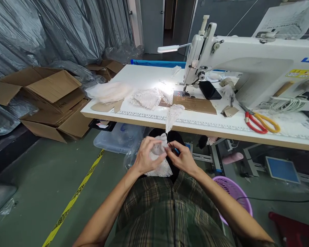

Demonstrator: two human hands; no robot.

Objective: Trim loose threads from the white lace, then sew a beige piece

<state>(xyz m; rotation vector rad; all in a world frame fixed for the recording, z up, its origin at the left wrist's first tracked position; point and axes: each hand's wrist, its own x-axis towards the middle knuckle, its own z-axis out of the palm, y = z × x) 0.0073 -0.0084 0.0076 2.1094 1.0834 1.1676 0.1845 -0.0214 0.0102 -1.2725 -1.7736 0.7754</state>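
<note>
Over my lap, my left hand point(147, 157) is closed on a white lace piece point(162, 168), with thumb and fingers curved around its upper part. My right hand point(183, 158) pinches the same lace near its edge. A small dark tool with some blue point(174, 149) shows inside the right hand; its kind is mostly hidden. From the held piece, a narrow lace strip point(172, 116) runs up over the table's front edge. More white lace point(146, 98) lies on the table, left of the sewing machine's needle area point(185, 90).
The white sewing machine point(247, 55) stands at the right. Red-and-yellow scissors point(261, 121), a black phone point(209, 90) and a brown board point(198, 104) lie on the table point(134, 73). Sheer pale fabric point(108, 92) is at its left. Cardboard boxes point(48, 89) and a purple basket point(233, 192) stand beside me.
</note>
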